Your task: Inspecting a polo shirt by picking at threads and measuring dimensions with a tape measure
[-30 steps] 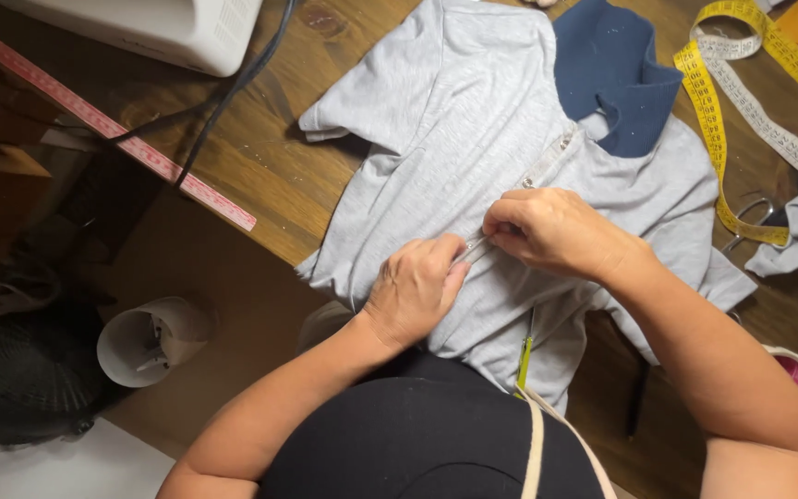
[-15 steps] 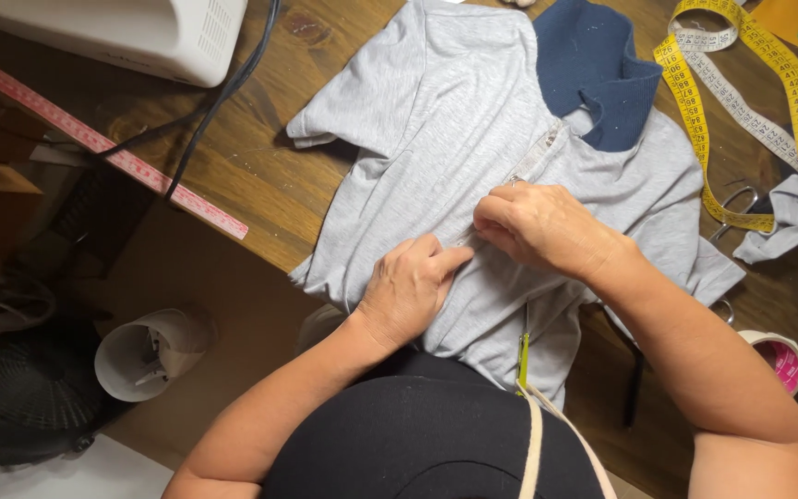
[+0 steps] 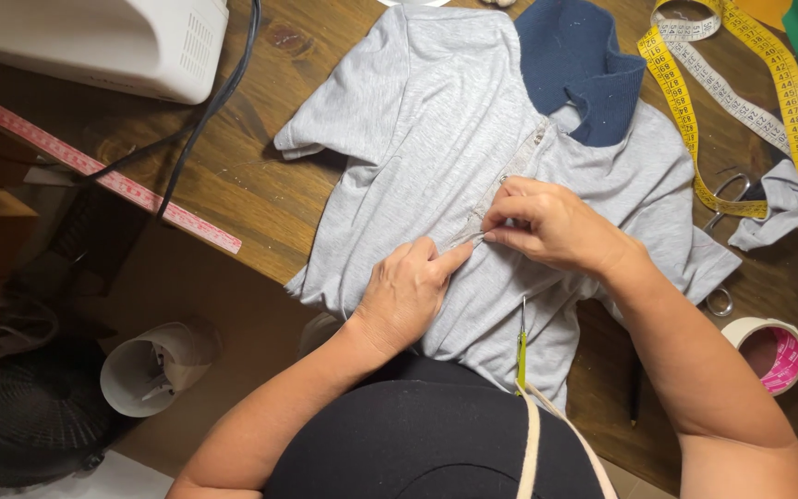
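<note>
Grey fabric is filling the middle of the frame: a short-sleeved polo shirt [image 3: 436,139] is lying flat on a brown wooden table [image 3: 260,185], its navy collar [image 3: 574,69] pointing toward the upper right and its hem hanging over the table's near edge toward the person's body. The right hand [image 3: 547,226] is resting on the shirt front at centre frame, its fingertips [image 3: 496,231] pinched narrowly together on the placket seam; whether anything small is held between them, I cannot tell. The left hand [image 3: 408,296] is lying just below and to the left, fingers loosely curled, with the index finger stretched out and pressing the cloth flat right beside the right hand's pinch. The two hands are nearly touching at that seam.

A yellow tape measure [image 3: 685,120] is looping across the upper right of the frame, running beside the collar, and a pair of scissors [image 3: 727,208] is lying partly under it and a grey scrap of cloth [image 3: 778,208]. A roll of tape [image 3: 768,351] with a pink core is sitting at the right edge. A pink ruler [image 3: 103,176] is lying diagonally along the table's left edge, a white machine [image 3: 94,42] is occupying the upper left corner, and a black cable [image 3: 205,120] is trailing down from it.
</note>
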